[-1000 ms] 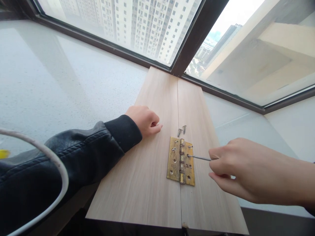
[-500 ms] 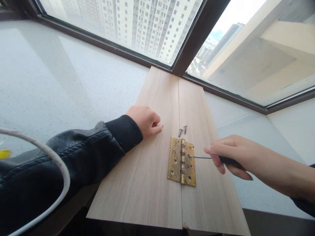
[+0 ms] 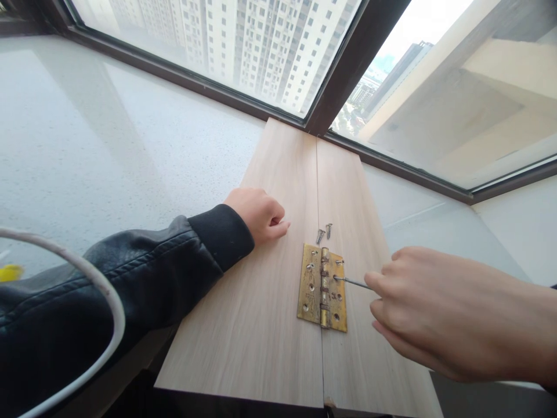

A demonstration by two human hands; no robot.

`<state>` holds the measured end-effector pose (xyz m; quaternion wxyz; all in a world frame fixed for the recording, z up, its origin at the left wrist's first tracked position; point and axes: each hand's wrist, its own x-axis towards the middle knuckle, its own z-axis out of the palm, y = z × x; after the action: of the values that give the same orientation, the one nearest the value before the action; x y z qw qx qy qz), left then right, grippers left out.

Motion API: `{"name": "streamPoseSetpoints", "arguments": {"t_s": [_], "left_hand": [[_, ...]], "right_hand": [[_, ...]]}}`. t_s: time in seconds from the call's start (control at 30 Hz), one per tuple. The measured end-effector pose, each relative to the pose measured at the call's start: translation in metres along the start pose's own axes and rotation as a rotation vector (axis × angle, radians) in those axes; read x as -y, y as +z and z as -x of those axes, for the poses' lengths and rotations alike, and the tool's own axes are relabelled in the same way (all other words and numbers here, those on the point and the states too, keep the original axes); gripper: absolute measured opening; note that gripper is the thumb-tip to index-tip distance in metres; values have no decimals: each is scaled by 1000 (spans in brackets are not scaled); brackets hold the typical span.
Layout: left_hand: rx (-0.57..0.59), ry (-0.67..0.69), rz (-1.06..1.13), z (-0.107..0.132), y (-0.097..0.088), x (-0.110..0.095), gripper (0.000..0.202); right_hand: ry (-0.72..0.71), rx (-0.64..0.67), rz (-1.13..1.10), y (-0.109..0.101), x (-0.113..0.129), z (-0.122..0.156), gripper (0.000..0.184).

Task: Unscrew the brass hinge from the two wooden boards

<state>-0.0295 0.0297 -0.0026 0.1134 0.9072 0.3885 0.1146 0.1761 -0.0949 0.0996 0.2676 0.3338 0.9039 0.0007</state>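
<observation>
My right hand point(image 3: 452, 307) is wrapped round a screwdriver point(image 3: 354, 283); its handle is hidden in the fist and its thin metal shaft points left. The shaft's tip meets a hole area on the right leaf of a worn brass hinge point(image 3: 324, 288). The hinge lies opened flat across the seam between two pale wooden boards point(image 3: 243, 342). Just beyond its top edge are two loose screws point(image 3: 324, 233). My left hand point(image 3: 259, 216) rests on the left board with fingers curled in; nothing shows between them.
The boards lie on a white speckled sill point(image 3: 174, 151) and reach a dark window frame point(image 3: 319, 110). A white cable point(image 3: 108, 296) loops across the lower left, near a small yellow object point(image 3: 11, 272). The boards end at a front edge, with darkness below.
My right hand has rolled over on the screwdriver, so its back now faces up and the handle is covered. The shaft tilts slightly differently. My left hand stays in place.
</observation>
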Motion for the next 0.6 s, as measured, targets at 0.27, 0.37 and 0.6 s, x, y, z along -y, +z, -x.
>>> {"name": "streamPoseSetpoints", "arguments": {"t_s": [0.27, 0.37, 0.6], "left_hand": [[-5, 5, 21, -1, 0, 0, 39], [-10, 7, 17, -2, -1, 0, 39], [3, 6, -3, -1, -1, -1, 39]], "right_hand": [[422, 230, -548, -3, -9, -12, 40], [652, 255, -868, 0, -12, -12, 43], [853, 125, -1540, 17, -19, -1, 52]]}}
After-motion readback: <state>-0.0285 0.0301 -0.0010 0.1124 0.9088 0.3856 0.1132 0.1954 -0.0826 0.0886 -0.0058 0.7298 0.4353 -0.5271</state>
